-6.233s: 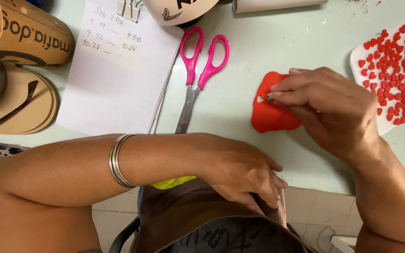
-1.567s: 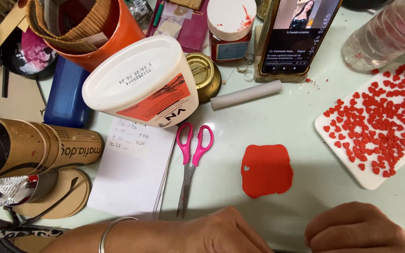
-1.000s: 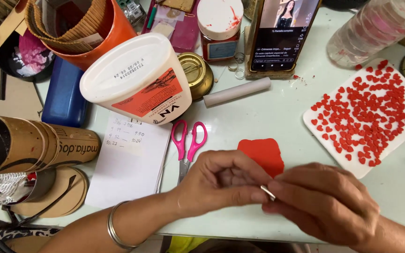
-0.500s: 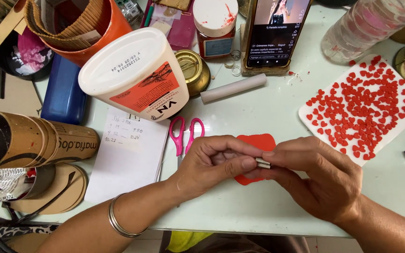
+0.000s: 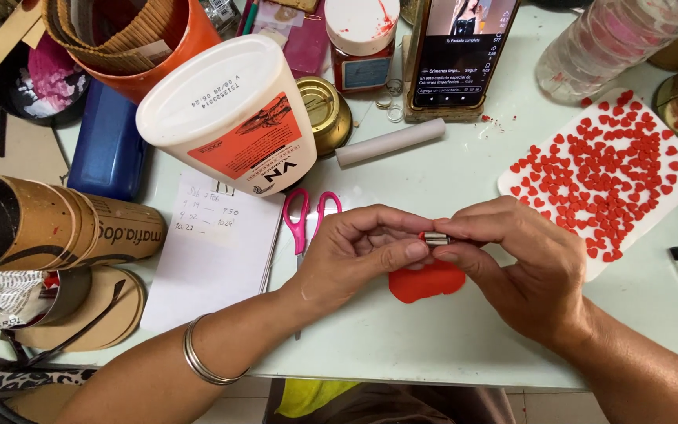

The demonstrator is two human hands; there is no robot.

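Pinching a small metal cutter [image 5: 435,239] from both ends, the left hand [image 5: 355,255] and right hand [image 5: 523,267] meet above the table [image 5: 464,345]. It lies level between thumbs and forefingers, fingertips closed on it, a bit of red at its left end. Red clay [image 5: 427,283] lies flat just beneath. Scissors [image 5: 305,224] rest beside the left hand; a tray [image 5: 512,182] of red hearts [image 5: 614,169] sits near the right.

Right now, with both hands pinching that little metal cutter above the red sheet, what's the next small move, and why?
Probably lower the small metal cutter onto the flattened red sheet: left hand and right hand hold it directly above, and the white tray already holds many red hearts.
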